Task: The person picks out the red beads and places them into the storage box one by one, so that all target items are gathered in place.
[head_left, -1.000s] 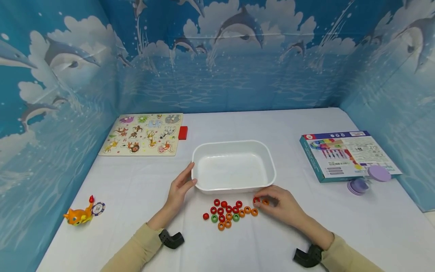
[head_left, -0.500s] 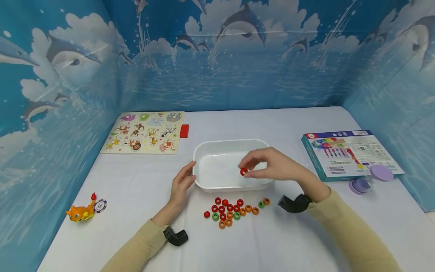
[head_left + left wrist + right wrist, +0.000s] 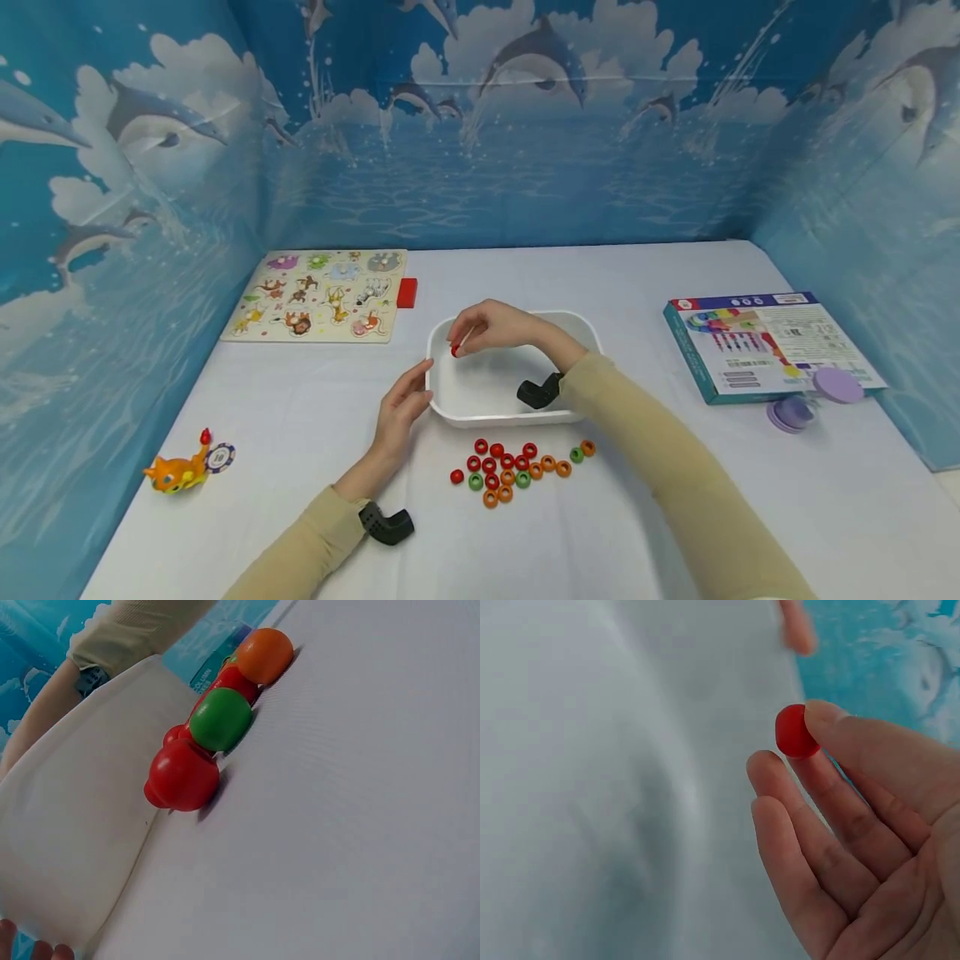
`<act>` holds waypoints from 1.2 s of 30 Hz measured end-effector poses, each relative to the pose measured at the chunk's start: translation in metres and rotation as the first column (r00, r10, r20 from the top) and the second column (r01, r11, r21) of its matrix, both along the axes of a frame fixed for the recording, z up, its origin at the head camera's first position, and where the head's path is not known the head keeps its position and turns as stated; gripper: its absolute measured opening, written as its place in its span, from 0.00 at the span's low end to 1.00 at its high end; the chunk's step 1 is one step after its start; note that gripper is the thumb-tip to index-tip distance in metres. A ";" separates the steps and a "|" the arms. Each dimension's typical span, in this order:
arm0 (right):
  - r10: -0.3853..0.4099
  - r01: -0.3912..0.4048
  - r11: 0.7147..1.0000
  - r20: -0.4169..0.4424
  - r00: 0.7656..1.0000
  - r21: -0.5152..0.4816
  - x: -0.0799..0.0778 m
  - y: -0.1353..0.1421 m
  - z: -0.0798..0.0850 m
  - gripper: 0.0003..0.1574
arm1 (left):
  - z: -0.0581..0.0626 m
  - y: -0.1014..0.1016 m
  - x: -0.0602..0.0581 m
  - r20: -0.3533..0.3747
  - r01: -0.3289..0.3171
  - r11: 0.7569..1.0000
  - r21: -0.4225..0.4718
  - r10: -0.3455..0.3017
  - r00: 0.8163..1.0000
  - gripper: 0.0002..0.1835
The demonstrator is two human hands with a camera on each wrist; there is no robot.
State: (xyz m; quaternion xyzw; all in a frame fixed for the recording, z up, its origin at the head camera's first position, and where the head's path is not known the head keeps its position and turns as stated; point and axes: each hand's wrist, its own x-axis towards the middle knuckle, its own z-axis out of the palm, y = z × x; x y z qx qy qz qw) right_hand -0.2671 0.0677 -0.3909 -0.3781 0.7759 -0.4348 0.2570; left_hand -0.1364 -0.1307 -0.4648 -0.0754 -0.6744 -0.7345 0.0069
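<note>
My right hand [image 3: 489, 327] is over the left end of the white tray [image 3: 517, 419], palm turned down. Thumb and fingertips pinch a small red bead [image 3: 796, 732], while the other fingers stretch out beside it in the right wrist view. Against the tray's left wall rests my left hand [image 3: 397, 412], its fingers lightly extended and touching the outside. Just in front of the tray lies a loose group of beads: several red beads [image 3: 489, 465], orange beads [image 3: 548, 463] and green beads [image 3: 522, 480].
An animal puzzle board [image 3: 318, 296] lies at the back left beside a red block [image 3: 407, 293]. On the right are a game box [image 3: 772, 346] and a purple-lidded jar [image 3: 793, 412]. An orange toy [image 3: 176, 473] and a poker chip [image 3: 221, 457] sit at the left.
My right hand lifted the red bead from the table in front of the tray and carried it over the tray to its left end. The left hand stayed at the tray's side.
</note>
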 end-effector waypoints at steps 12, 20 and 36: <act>-0.010 0.029 0.986 -0.119 0.993 0.165 -0.003 -0.011 -0.035 0.12 | 0.021 0.004 0.010 -0.010 0.011 0.998 -0.056 -0.011 1.000 0.24; -0.053 0.073 0.985 -0.131 0.990 0.157 0.000 0.006 0.009 0.24 | 0.020 0.004 0.009 -0.024 0.006 0.999 -0.052 -0.007 1.000 0.24; -0.076 0.046 0.970 -0.117 0.990 -0.238 0.131 0.097 0.039 0.17 | 0.022 0.006 0.011 -0.011 0.011 0.998 -0.057 -0.012 1.000 0.24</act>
